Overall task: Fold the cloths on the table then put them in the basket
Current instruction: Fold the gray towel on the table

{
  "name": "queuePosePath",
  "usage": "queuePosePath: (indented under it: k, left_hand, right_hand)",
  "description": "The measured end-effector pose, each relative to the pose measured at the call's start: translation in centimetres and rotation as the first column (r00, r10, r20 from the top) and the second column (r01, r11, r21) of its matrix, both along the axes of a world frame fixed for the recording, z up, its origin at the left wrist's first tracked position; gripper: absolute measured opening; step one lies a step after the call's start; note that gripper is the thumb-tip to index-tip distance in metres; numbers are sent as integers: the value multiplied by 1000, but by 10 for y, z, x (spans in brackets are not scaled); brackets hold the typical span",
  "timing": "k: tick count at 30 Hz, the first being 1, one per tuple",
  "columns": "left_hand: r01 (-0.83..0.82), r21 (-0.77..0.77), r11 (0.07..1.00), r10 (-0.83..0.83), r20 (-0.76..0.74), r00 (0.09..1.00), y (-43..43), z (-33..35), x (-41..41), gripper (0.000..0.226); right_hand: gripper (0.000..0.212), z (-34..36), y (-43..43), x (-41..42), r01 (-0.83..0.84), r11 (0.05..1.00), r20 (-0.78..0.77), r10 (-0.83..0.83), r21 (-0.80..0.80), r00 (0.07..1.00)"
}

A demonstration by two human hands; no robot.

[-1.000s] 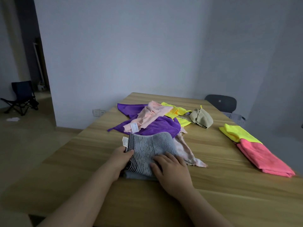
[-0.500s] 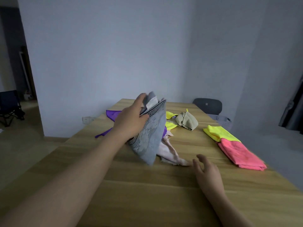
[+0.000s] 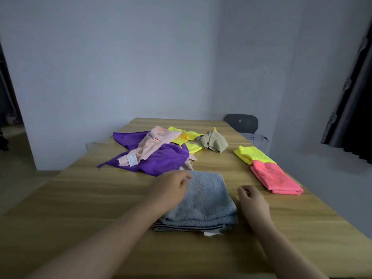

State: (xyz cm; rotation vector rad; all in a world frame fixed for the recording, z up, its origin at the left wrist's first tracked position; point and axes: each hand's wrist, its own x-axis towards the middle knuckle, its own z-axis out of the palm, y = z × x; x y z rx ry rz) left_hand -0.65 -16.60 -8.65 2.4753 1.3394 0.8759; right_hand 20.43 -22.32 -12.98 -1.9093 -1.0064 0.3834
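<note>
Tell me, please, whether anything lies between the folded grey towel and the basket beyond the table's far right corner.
Nothing blocks it. The grey towel has bare table toward the basket, passing between the beige cloth and the yellow-and-pink folded stack.

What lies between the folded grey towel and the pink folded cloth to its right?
In the head view, only the right hand, loosely curled over the bare wooden table; it holds nothing.

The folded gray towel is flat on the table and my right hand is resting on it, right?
Wrong hand. The head view shows the left hand resting on the folded gray towel, which is flat on the table; the right hand is beside it, holding nothing.
</note>
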Motion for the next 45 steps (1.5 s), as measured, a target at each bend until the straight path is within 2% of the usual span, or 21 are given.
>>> queuePosePath:
  k: [1,4,5,8,10,11,14,18,21,24,26,29,30,31,32,33,34,35,37,40,45]
  left_hand:
    - [-44,3,999,44,-4,999,6,-5,-3,34]
    - [-69,-338,939,-36,-295,955,15,-32,-8,60]
    - [-86,-397,914,-50,-319,946,16,-41,-9,63]
    - [-83,-371,925,-17,-258,966,22,-53,-12,62]
    - [-45,-378,925,8,-99,995,22,-55,-14,59]
    - [0,-386,922,23,55,998,23,-56,-15,57]
    - [97,-315,944,77,496,865,26,-54,-14,47]
    - [-70,-151,986,145,572,807,43,-44,-6,38]
    - [-190,-57,980,195,448,872,58,-43,3,43]
    - [-190,52,980,188,40,981,73,-57,15,54]
    - [-132,149,980,162,-210,964,85,-64,25,54]
    - [-54,202,978,126,-363,923,103,-66,33,42]
    - [-65,175,982,126,-363,923,110,-67,31,40]
    - [-86,126,988,126,-349,929,119,-69,31,40]
    - [-111,56,992,124,-331,935,125,-70,30,39]
    - [-135,-20,991,123,-302,946,131,-71,29,39]
    - [-155,-93,983,127,-259,958,137,-71,29,39]
    - [-174,-154,973,141,-206,968,143,-69,30,39]
    - [-216,-237,947,195,-110,975,153,-64,30,40]
    - [-249,-271,930,239,-68,969,159,-63,30,38]
    - [-262,-220,940,234,-145,961,156,-67,31,38]
  right_hand:
    - [39,2,5,-6,-28,997,-8,27,-76,1000]
    - [49,10,19,-22,-122,955,-32,118,-268,992]
    - [43,12,21,-26,-156,944,-52,147,-292,988]
    - [26,14,24,-32,-221,934,-95,203,-280,975]
    - [22,15,22,-37,-239,948,-76,228,-210,971]
    - [20,15,20,-39,-241,959,-30,239,-150,971]
    - [15,24,15,-39,-315,941,-52,323,126,945]
    - [18,52,14,-22,-323,844,-275,463,429,843]
    - [17,75,27,0,-246,811,-310,456,532,834]
    - [18,90,52,22,-189,805,-402,466,563,788]
    - [18,97,68,38,-169,811,-460,474,560,751]
    - [20,96,91,56,-139,881,-493,377,452,784]
    - [27,92,100,59,-126,939,-408,256,318,876]
    - [36,87,110,63,-86,990,-211,108,110,972]
    - [45,80,117,64,29,992,102,-16,-125,995]
    - [51,74,121,62,178,951,432,-54,-254,900]
    - [55,69,124,56,253,929,637,-26,-269,771]
    - [56,64,127,50,240,933,725,31,-267,688]
    - [49,52,136,31,105,921,669,191,-376,718]
    - [52,23,147,5,-23,802,470,372,-597,801]
    - [55,3,162,3,55,859,550,275,-509,788]
